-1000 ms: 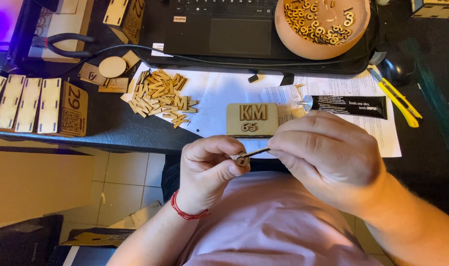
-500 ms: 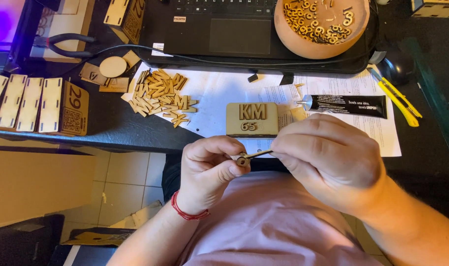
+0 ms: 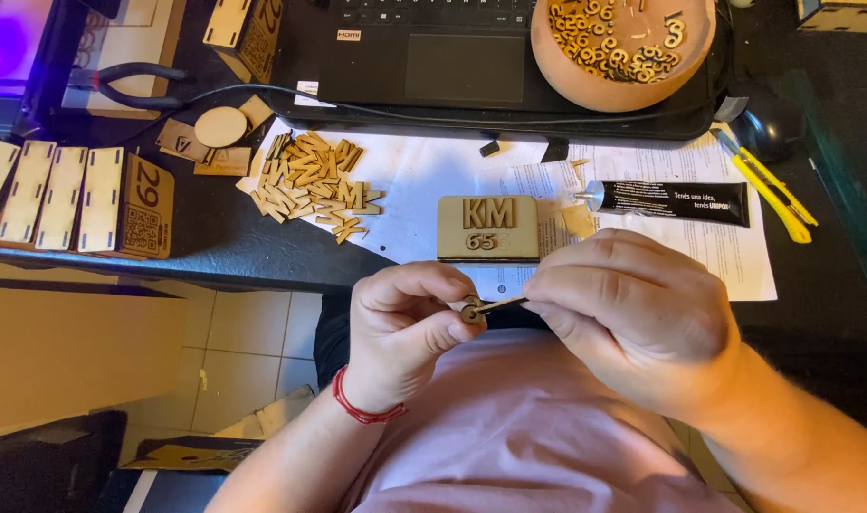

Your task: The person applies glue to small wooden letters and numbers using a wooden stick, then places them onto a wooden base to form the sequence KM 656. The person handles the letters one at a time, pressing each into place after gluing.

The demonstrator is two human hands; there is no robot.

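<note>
My left hand (image 3: pixel 405 318) pinches a small wooden cut-out piece (image 3: pixel 470 310) between thumb and fingers, held over my lap just off the desk edge. My right hand (image 3: pixel 633 313) grips a thin stick (image 3: pixel 503 305) whose tip touches that piece. Just beyond both hands a rectangular wooden plaque (image 3: pixel 487 228) with raised characters lies on white paper (image 3: pixel 424 180). A black glue tube (image 3: pixel 671 200) lies to the plaque's right, nozzle pointing left.
A pile of wooden letters (image 3: pixel 310 185) lies left of the plaque. A round bowl (image 3: pixel 623 43) of wooden cut-outs sits on a laptop (image 3: pixel 424 47). A yellow cutter (image 3: pixel 766 185) lies at right, pliers (image 3: pixel 129 85) and a row of wooden boxes (image 3: pixel 72 195) at left.
</note>
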